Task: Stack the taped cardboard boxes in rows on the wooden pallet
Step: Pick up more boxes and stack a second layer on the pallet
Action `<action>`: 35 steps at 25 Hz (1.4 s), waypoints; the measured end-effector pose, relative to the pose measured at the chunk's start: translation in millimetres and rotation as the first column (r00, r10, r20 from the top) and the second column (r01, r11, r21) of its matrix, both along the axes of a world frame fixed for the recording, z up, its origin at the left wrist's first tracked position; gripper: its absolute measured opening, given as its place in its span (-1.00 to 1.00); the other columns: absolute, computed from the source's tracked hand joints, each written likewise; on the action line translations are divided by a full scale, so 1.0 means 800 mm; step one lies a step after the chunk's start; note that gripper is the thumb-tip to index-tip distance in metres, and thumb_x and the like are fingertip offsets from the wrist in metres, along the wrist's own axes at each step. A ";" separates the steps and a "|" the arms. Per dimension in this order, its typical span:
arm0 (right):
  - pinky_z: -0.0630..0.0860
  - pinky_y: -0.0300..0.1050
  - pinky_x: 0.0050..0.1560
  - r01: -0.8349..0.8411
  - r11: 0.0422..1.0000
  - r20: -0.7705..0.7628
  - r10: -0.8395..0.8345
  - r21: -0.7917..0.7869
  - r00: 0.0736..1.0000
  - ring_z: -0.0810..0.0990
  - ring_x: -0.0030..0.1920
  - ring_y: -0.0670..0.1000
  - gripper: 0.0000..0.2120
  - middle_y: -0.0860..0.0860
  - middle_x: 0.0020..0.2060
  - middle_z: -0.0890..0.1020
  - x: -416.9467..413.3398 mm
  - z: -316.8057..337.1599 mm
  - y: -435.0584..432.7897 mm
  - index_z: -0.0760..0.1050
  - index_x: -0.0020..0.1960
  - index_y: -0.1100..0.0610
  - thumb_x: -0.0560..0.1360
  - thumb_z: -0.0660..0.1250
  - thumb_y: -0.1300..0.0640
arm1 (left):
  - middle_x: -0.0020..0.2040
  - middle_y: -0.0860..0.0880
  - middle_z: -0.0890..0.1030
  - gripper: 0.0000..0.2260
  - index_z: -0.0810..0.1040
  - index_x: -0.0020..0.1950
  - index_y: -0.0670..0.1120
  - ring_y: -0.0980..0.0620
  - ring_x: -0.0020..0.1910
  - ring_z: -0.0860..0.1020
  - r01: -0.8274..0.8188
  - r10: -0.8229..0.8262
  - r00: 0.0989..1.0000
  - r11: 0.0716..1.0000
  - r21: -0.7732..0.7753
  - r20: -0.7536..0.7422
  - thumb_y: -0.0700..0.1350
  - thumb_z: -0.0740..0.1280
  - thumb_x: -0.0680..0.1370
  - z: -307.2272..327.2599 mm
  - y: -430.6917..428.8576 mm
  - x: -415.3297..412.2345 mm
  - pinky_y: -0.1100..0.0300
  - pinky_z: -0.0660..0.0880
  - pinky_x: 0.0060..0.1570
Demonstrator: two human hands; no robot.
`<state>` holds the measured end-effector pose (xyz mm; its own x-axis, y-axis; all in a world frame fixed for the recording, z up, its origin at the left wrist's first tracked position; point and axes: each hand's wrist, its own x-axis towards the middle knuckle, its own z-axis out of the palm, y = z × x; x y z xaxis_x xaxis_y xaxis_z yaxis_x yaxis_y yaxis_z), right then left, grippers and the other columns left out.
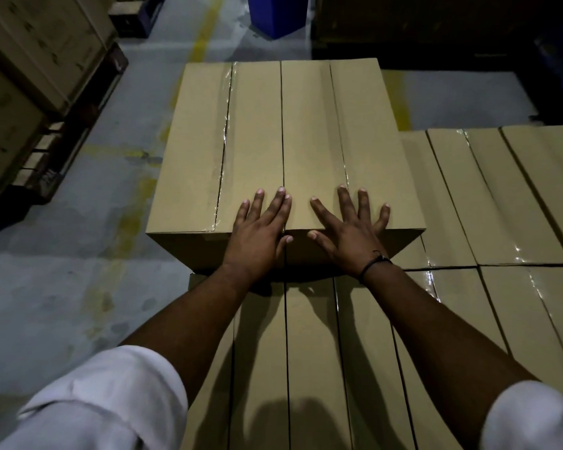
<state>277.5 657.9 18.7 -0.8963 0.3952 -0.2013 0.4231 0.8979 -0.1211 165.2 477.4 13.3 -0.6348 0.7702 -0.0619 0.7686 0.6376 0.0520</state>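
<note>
Right now both hands lie flat with fingers straight and spread, holding nothing. The left hand point(260, 228) rests on the near end of the left top box point(205, 151), and the right hand point(348, 232) on the near end of the right top box point(364, 131). Both thumbs hang over the near edge. These two taped cardboard boxes sit side by side on the lower layer of boxes point(309, 352), along its left edge, with a thin dark seam between them. The wooden pallet is hidden under the load (so squareness has to be judged from box edges alone).

The step looks like seating and squaring the pair. To do it well, press down and forward evenly with both palms so neither box twists, and close the seam between them. Check the left side against the layer below, where a lip of the lower box seems to show at the near left corner. The neighbouring row point(501, 196) on the right lies one tier lower, so the right top box has no side support; avoid shoving it that way. Palms will likely grip bare cardboard better than the glossy tape.
</note>
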 end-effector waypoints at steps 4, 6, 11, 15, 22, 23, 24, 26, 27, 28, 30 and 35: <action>-0.39 0.48 0.46 0.006 0.999 -0.004 -0.007 -0.049 1.000 -0.37 0.60 0.24 -0.38 0.02 0.65 -0.25 0.002 0.004 0.002 -0.17 0.60 -0.40 0.63 0.02 -0.37 | 0.68 0.04 -0.23 -0.32 -0.19 0.68 0.05 -0.13 0.65 -0.21 0.001 -0.001 1.000 1.000 0.017 0.008 0.18 0.11 0.69 0.000 0.001 0.000 -0.09 -0.16 0.62; -0.39 0.47 0.46 0.011 0.996 0.003 -0.010 -0.084 1.000 -0.38 0.60 0.23 -0.39 0.01 0.65 -0.25 0.003 0.005 0.003 -0.14 0.59 -0.41 0.63 0.06 -0.36 | 0.68 0.05 -0.20 -0.31 -0.16 0.69 0.06 -0.12 0.65 -0.20 -0.004 0.003 1.000 1.000 0.028 0.021 0.17 0.14 0.69 0.002 0.000 0.000 -0.08 -0.17 0.61; -0.26 0.34 0.53 -0.019 0.989 -0.036 0.014 -0.148 0.999 -0.23 0.64 0.14 -0.40 -0.03 0.67 -0.13 0.010 0.014 0.025 0.01 0.59 -0.39 0.62 0.15 -0.32 | 0.69 0.04 -0.13 -0.32 -0.10 0.69 0.05 -0.12 0.66 -0.16 0.007 -0.009 1.000 0.998 0.057 0.028 0.16 0.17 0.68 0.000 -0.001 -0.001 -0.08 -0.14 0.62; -0.24 0.41 0.50 0.228 0.963 -0.012 -0.232 -0.142 0.973 -0.29 0.62 0.21 -0.19 0.03 0.65 -0.24 0.043 0.016 0.058 -0.04 0.60 -0.38 0.45 0.18 -0.54 | 0.69 0.04 -0.13 -0.33 -0.09 0.69 0.05 -0.12 0.66 -0.15 0.002 -0.003 1.000 0.999 0.052 0.026 0.17 0.17 0.68 -0.004 -0.001 -0.001 -0.09 -0.14 0.62; -0.19 0.52 0.47 0.187 0.977 0.040 -0.183 -0.106 0.982 -0.43 0.58 0.25 -0.14 0.07 0.61 -0.39 0.051 0.004 0.067 -0.23 0.61 -0.34 0.45 0.01 -0.59 | 0.69 0.03 -0.13 -0.32 -0.08 0.69 0.04 -0.12 0.66 -0.15 -0.007 0.005 0.999 0.999 0.040 0.036 0.15 0.19 0.68 -0.002 -0.001 -0.001 -0.10 -0.13 0.62; -0.20 0.53 0.46 0.176 0.980 0.062 -0.171 -0.095 0.983 -0.44 0.58 0.26 -0.13 0.08 0.61 -0.40 0.050 0.004 0.068 -0.26 0.61 -0.33 0.45 -0.01 -0.59 | 0.69 0.03 -0.14 -0.31 -0.10 0.69 0.04 -0.13 0.66 -0.16 -0.006 0.005 0.999 1.000 0.016 0.037 0.15 0.19 0.68 -0.001 -0.001 0.000 -0.12 -0.13 0.62; -0.21 0.54 0.46 0.170 0.981 0.101 -0.160 -0.093 0.982 -0.44 0.57 0.27 -0.12 0.10 0.60 -0.41 0.048 0.007 0.067 -0.30 0.61 -0.30 0.46 -0.02 -0.59 | 0.69 0.02 -0.17 -0.30 -0.12 0.69 0.04 -0.14 0.65 -0.18 -0.003 0.004 0.999 1.000 -0.015 0.050 0.14 0.20 0.68 0.002 0.000 -0.001 -0.14 -0.14 0.61; -0.25 0.56 0.46 0.167 0.982 0.183 -0.149 -0.090 0.972 -0.43 0.57 0.29 -0.08 0.13 0.60 -0.41 0.050 0.030 0.049 -0.33 0.63 -0.22 0.48 0.00 -0.58 | 0.68 -0.01 -0.22 -0.25 -0.16 0.69 0.01 -0.19 0.65 -0.20 0.010 0.009 0.988 0.992 -0.127 0.153 0.11 0.25 0.67 0.037 0.007 -0.008 -0.20 -0.16 0.60; -0.26 0.56 0.46 0.168 0.980 0.198 -0.145 -0.104 0.969 -0.41 0.58 0.29 -0.07 0.14 0.60 -0.39 0.055 0.044 0.034 -0.32 0.64 -0.17 0.49 0.01 -0.56 | 0.68 -0.03 -0.23 -0.23 -0.15 0.68 -0.01 -0.21 0.64 -0.20 0.027 0.010 0.983 0.980 -0.197 0.185 0.11 0.27 0.66 0.059 0.008 -0.008 -0.23 -0.17 0.58; -0.27 0.55 0.46 0.157 0.980 0.183 -0.133 -0.123 0.974 -0.38 0.59 0.28 -0.07 0.14 0.61 -0.37 0.063 0.061 0.015 -0.30 0.65 -0.15 0.51 0.03 -0.54 | 0.68 -0.06 -0.23 -0.22 -0.14 0.68 -0.04 -0.23 0.64 -0.20 0.035 0.003 0.988 0.969 -0.245 0.155 0.13 0.28 0.65 0.079 0.006 -0.003 -0.24 -0.17 0.57; -0.28 0.50 0.49 0.096 0.983 0.121 -0.078 -0.155 0.990 -0.35 0.60 0.25 -0.10 0.12 0.63 -0.32 0.085 0.109 -0.040 -0.26 0.66 -0.15 0.52 0.05 -0.52 | 0.67 -0.12 -0.24 -0.23 -0.12 0.68 -0.05 -0.23 0.64 -0.20 -0.001 0.012 0.999 0.978 -0.207 0.053 0.16 0.26 0.66 0.128 -0.018 0.025 -0.22 -0.18 0.57; -0.30 0.38 0.54 0.045 0.989 -0.036 -0.051 -0.144 0.998 -0.33 0.62 0.21 -0.15 0.09 0.65 -0.23 0.138 0.220 -0.147 -0.20 0.66 -0.16 0.56 0.07 -0.46 | 0.68 -0.17 -0.18 -0.34 0.00 0.68 0.03 -0.23 0.65 -0.20 -0.087 0.087 0.996 0.995 -0.055 -0.005 0.18 0.19 0.68 0.227 -0.121 0.117 -0.22 -0.17 0.59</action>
<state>388.3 540.6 194.9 -0.8853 0.4077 -0.2239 0.4578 0.8488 -0.2645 259.0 380.3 194.8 -0.6995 0.7075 -0.1007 0.7101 0.7040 0.0128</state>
